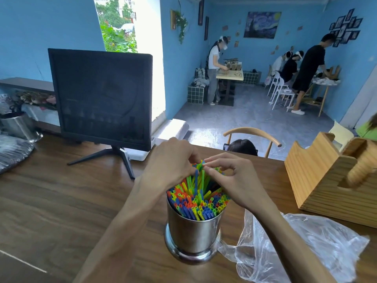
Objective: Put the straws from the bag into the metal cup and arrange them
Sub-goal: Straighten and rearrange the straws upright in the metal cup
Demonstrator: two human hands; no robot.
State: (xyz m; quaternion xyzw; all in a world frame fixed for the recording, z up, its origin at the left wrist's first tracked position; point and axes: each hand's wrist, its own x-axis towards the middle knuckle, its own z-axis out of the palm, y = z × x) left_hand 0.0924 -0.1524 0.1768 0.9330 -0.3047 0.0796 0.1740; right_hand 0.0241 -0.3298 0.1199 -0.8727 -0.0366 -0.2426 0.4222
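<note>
Blue-walled room, daylight from a far-left window.
Dark wood table near; black monitor left; grey floor; painting on far wall; white chairs far right.

**Item count, head view**

Metal cup: 1. Straws: many, too dense to count; green, yellow, blue, orange. Plastic bag: 1. Hands: 2, left hand, right hand. Monitor: 1. Wooden holder: 1. Tabletop: 1.
</note>
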